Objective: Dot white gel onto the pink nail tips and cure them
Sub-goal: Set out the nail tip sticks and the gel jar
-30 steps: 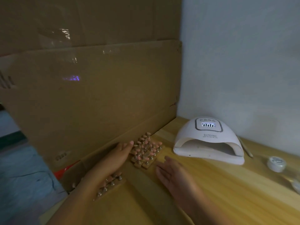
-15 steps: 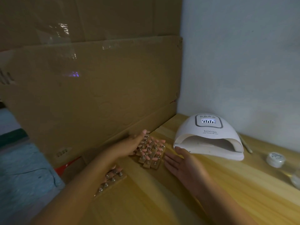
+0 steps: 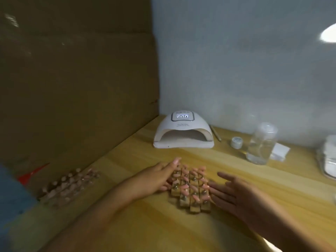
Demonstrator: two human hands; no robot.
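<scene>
Head view, item one: pink nail tips (image 3: 190,188), mounted on small wooden holders packed into one block. We note the change: a second ago the block sits against the cardboard (image 3: 72,88) at the table's back edge; it now lies out on the open table (image 3: 127,224), in front of the mouth of the curing lamp (image 3: 183,131) and apart from it.

Item two: left hand (image 3: 156,179), flat, fingers straight, laid against the block's left side. Item three: right hand (image 3: 241,195), likewise flat and straight-fingered, fingertips at the block's right side; neither hand grips anything. The block sits between them.

Item four: gel pot (image 3: 237,142), right of the lamp, well apart from both hands.

We judge the tips merely staged for dotting; blur hides any white dots. A second batch of tips (image 3: 69,184) lies left, untouched.
</scene>
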